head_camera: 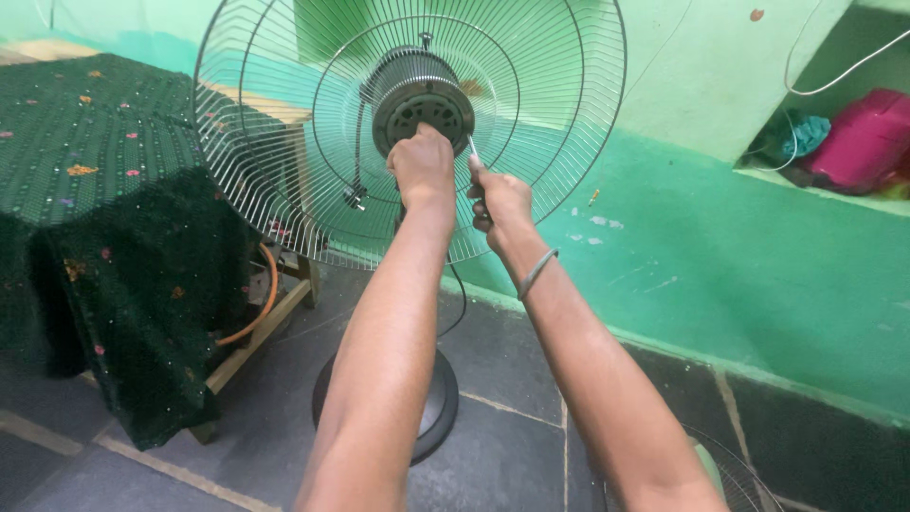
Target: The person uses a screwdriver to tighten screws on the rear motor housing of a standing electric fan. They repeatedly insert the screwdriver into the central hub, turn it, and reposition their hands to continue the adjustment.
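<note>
Pedestal fan stands on the dark tiled floor (512,446), round base (436,398) between the person's forearms, head tilted up toward the camera. Rear wire guard (559,104) is on; no front guard or blades are visible on it. Motor housing (422,100) sits at the guard's centre, straight ahead of both hands and slightly above them.

Left hand (423,163) is closed in a fist, pressed against the lower edge of the motor housing; what it grips is hidden by the knuckles. Right hand (500,201) is wrapped around a thin metal tool (472,147), likely a screwdriver, shaft pointing up and left toward the housing, tip just short of its lower right rim. Long axis of the tool runs roughly along the forearm line.

The left hand is the nearer to the housing, touching it; the right is just beside. A metal bangle (536,272) sits on the right wrist. A green spangled cloth (104,190) drapes the table at left.
</note>
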